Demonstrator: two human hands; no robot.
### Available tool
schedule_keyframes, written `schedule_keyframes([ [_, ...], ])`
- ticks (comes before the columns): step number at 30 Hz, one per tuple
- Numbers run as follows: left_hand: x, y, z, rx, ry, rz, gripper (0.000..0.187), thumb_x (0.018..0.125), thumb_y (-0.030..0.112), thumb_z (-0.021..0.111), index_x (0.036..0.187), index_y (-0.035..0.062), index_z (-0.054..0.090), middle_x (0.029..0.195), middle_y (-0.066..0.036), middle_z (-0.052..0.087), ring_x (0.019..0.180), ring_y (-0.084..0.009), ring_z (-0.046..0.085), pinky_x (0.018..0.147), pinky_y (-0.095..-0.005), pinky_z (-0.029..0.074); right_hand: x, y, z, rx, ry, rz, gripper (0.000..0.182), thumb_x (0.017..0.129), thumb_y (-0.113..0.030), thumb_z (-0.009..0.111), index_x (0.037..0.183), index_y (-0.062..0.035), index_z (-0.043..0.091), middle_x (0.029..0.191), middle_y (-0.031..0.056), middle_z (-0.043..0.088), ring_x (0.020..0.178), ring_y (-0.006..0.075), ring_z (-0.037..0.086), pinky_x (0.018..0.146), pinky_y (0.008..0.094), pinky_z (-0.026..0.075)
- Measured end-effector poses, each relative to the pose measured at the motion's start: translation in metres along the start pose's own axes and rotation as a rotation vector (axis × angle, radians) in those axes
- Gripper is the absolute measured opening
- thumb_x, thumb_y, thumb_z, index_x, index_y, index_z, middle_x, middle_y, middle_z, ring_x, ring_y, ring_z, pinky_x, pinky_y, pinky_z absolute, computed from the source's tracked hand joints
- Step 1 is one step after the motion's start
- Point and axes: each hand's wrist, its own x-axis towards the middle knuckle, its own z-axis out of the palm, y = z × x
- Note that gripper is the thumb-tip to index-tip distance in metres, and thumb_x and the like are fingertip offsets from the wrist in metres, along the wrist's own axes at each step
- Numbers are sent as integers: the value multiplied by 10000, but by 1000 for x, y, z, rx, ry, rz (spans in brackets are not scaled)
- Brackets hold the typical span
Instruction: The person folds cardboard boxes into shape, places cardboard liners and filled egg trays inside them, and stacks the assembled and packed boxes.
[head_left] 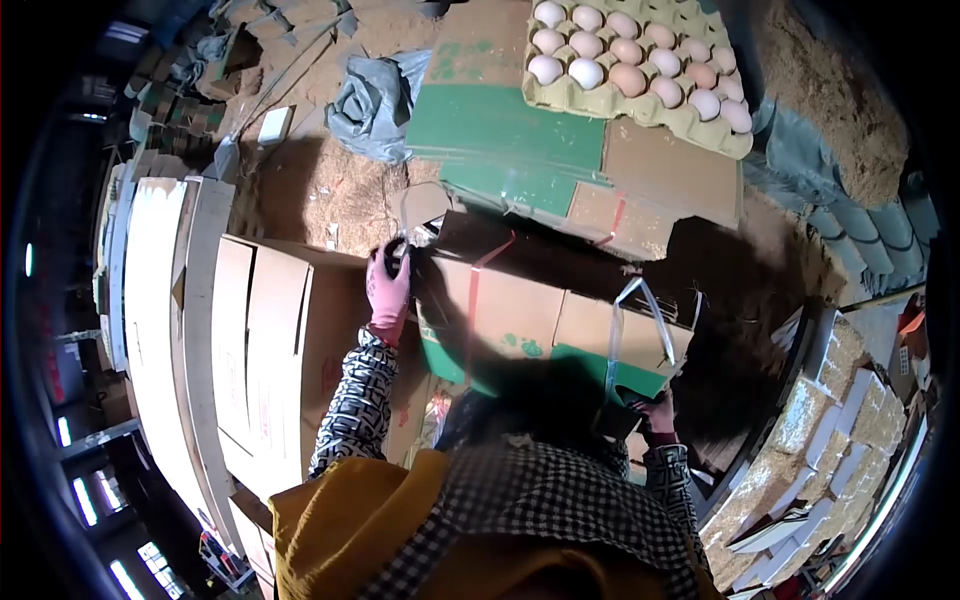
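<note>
A brown and green cardboard box with a red strap and a pale strap lies in front of my body. At its upper left corner my left hand, in a pink and black glove, has its fingers bent around the edge; what they hold is too small to make out. My right hand, also gloved, is at the lower right corner of the box, its fingers partly hidden by something dark. Beyond, a tray of eggs rests on a larger green and brown box.
Tall cardboard boxes stand at the left. A crumpled grey-blue plastic sheet lies at the upper left of the green box. Stacked straw-coloured blocks are at the lower right, and grey sacks at the right.
</note>
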Motion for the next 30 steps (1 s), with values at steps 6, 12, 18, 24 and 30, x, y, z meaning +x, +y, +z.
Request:
schedule_keyframes([
  [6,55,126,58,551,-678,314,660,785,518,638,1201,10,568,1169,-224,584,1105,-342,560,923,-427,441,10,1,-7,-183,-53,-45,662,957,-540,209,1292,8,369,949,263,621,708,365,623,641,410,541],
  [12,117,71,168,198,-1384,6,198,764,241,689,720,48,683,698,-33,651,594,-143,561,581,-292,444,4,18,-11,-212,-109,-110,666,974,-531,169,1310,17,344,946,269,619,768,342,639,689,379,548],
  [18,113,78,153,688,-1280,318,271,806,260,571,809,9,673,789,-150,658,692,-267,619,609,-372,464,-13,25,23,-392,-164,-496,523,852,-43,515,1342,-43,332,1024,201,590,741,265,635,695,344,551],
  [24,57,62,104,790,-1021,737,206,736,132,552,818,-44,620,853,-257,643,852,-379,638,723,-445,515,-27,-36,50,-303,10,-231,738,710,154,620,1351,-43,312,1058,150,579,741,203,633,632,282,545],
  [30,52,77,94,1126,-1259,527,292,823,262,535,928,43,698,927,-169,676,892,-332,661,775,-409,530,-33,-33,29,-560,-62,-420,777,634,48,764,1307,-10,380,1088,117,584,834,196,613,697,299,548],
])
